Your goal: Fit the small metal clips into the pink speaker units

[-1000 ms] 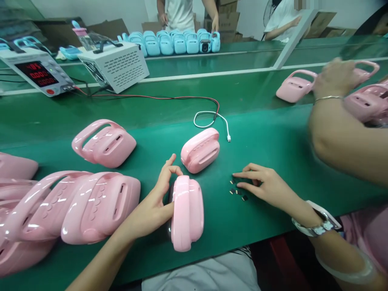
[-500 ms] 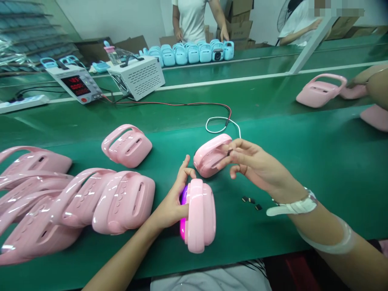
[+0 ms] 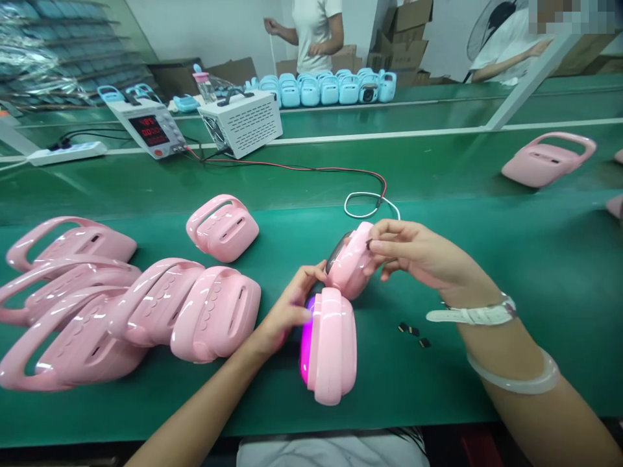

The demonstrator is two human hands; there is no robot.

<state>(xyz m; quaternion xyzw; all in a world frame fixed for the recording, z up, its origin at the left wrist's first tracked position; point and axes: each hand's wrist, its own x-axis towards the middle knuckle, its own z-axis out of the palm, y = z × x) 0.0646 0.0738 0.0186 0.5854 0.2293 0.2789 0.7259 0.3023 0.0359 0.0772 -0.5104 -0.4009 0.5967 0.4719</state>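
Note:
A pink handled speaker [image 3: 333, 350] with a glowing purple front stands on the table before me. Just behind it a second pink speaker [image 3: 351, 269] is tilted, its dark front partly showing. My left hand [image 3: 287, 311] is open: its fingertips touch the second speaker's lower left edge, and its thumb lies beside the glowing front. Between thumb and forefinger my right hand [image 3: 409, 256] pinches a small dark memory card [image 3: 368, 244], mostly hidden, at the second speaker's handle. Its lower fingers are against that speaker's side. Several black memory cards [image 3: 413, 331] lie below my right wrist.
More pink speakers [image 3: 219, 318] crowd the left, with a single one [image 3: 224, 227] behind them. A white cable [image 3: 360, 214] loops beyond my hands. Farther back stand a power supply [image 3: 150, 130], a vented box [image 3: 243, 123], blue units [image 3: 311, 91] and a person [image 3: 318, 35].
My left hand has loosened from the glowing speaker and reached to the second one. That speaker has been tilted, baring its dark front. My view has shifted slightly left.

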